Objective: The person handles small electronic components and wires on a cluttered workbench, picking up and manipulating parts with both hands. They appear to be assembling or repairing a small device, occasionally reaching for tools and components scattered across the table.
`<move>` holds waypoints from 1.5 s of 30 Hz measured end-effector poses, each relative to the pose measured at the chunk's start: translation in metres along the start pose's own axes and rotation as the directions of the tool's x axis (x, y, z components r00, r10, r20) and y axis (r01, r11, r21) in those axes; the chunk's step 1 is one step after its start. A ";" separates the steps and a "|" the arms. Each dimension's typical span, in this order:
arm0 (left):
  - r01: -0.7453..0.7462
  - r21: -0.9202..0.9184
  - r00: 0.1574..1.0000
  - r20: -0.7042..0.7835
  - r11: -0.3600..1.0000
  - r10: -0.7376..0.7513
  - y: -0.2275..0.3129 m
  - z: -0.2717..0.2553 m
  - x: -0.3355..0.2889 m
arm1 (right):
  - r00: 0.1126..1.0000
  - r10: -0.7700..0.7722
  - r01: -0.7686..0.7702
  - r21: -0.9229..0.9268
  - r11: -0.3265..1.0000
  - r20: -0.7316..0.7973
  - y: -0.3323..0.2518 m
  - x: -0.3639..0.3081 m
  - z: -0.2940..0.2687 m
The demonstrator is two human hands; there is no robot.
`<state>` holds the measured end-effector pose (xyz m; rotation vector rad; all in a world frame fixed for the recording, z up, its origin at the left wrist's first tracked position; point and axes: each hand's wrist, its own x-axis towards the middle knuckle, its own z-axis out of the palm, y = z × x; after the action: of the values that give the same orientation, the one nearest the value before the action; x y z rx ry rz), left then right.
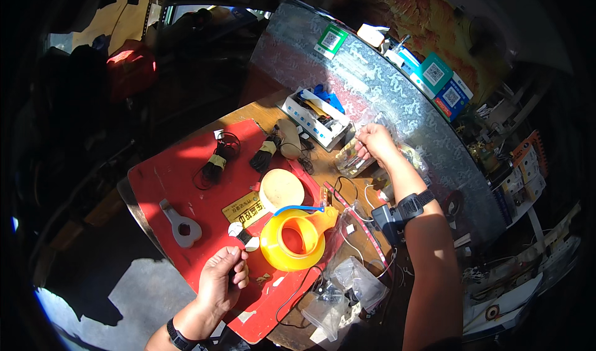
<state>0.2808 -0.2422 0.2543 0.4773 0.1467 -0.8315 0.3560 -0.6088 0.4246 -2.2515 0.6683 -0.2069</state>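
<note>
My left hand (223,275) is closed over the front of a red board (149,171), its fingers curled round something too dark to make out. Close beyond it lies a small white-ended spool (243,234) with dark winding. To its right sits a bright yellow plastic ring-shaped part (273,252) with a blue strip (292,209) along its top. My right hand (374,142) reaches farther out, thumb and fingers pinched together above a clear container (352,163) of small pieces. Whatever the pinch holds is too small to tell.
Two black cable bundles (213,165) (264,157), a pale round lid (281,191), a yellow label (242,208) and a white ring-ended piece (184,229) lie on the board. Beyond stands a white box (316,124) of tools. Clear plastic bags (357,283) and loose cords lie at the right.
</note>
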 end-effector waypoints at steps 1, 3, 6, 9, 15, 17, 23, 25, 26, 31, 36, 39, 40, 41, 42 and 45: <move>0.004 -0.004 0.999 0.043 1.000 -0.003 0.000 -0.001 0.000 | 0.999 0.037 -0.038 -0.040 0.998 -0.017 0.006 0.018 0.004; 0.026 0.015 0.998 0.064 1.000 -0.027 0.000 -0.003 -0.001 | 0.997 0.069 -0.071 -0.085 0.994 -0.028 0.018 0.049 0.014; 0.078 -0.027 0.995 0.065 0.997 -0.076 0.001 -0.012 -0.002 | 0.993 0.095 -0.110 -0.258 0.960 -0.068 0.032 0.094 0.022; 0.157 -0.106 0.984 0.099 0.982 -0.147 0.001 -0.023 0.003 | 0.985 0.042 -0.096 -0.326 0.940 -0.169 0.052 0.131 0.030; 0.173 -0.057 0.985 0.036 0.983 -0.171 0.002 -0.025 0.003 | 0.956 -0.086 -0.064 -0.486 0.872 -0.280 0.091 0.186 0.047; 0.166 -0.033 0.986 0.021 0.986 -0.165 0.005 -0.021 0.002 | 0.958 -0.083 -0.016 -0.341 0.940 -0.274 0.100 0.185 0.051; 0.112 -0.024 0.993 0.028 0.993 -0.111 0.009 -0.011 -0.001 | 0.963 -0.058 0.025 -0.128 0.991 -0.262 0.075 0.138 0.040; 0.105 -0.117 0.993 0.061 0.988 -0.099 0.007 -0.010 0.000 | 0.984 -0.030 0.007 -0.129 0.992 -0.176 0.061 0.103 0.027; 0.090 -0.114 0.995 0.049 0.989 -0.085 0.006 -0.010 0.000 | 0.993 -0.090 0.092 0.021 0.996 -0.083 0.059 0.077 0.019; 0.052 -0.055 0.999 -0.001 0.997 -0.052 0.002 -0.008 0.002 | 0.992 -0.109 0.100 0.130 0.986 0.062 0.053 -0.093 -0.033; 0.008 0.007 1.000 0.009 1.000 -0.008 -0.001 -0.005 0.006 | 0.992 0.119 -0.127 0.206 0.970 0.053 0.089 -0.275 -0.061; -0.047 0.091 0.998 -0.034 0.995 0.050 -0.002 0.003 0.004 | 0.971 0.241 -0.240 0.072 0.968 -0.001 0.128 -0.341 -0.049; -0.061 0.112 0.996 -0.052 0.992 0.068 -0.003 0.008 0.001 | 0.989 0.151 -0.150 0.048 0.987 -0.008 0.140 -0.353 -0.040; -0.077 0.094 0.987 -0.137 0.993 0.089 -0.005 0.013 -0.001 | 0.986 0.166 -0.165 0.012 0.986 -0.036 0.150 -0.362 -0.031; -0.101 0.122 0.991 -0.070 0.987 0.110 -0.007 0.020 -0.007 | 0.993 0.114 -0.114 -0.041 0.993 -0.007 0.156 -0.369 -0.025; -0.151 0.155 0.987 -0.033 0.976 0.158 -0.020 0.041 -0.028 | 0.965 -0.257 0.219 -0.372 0.902 -0.055 0.168 -0.366 0.004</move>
<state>0.2447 -0.2533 0.2920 0.6433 0.0868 -0.6821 -0.0212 -0.5104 0.3222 -2.6975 0.5128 -0.3455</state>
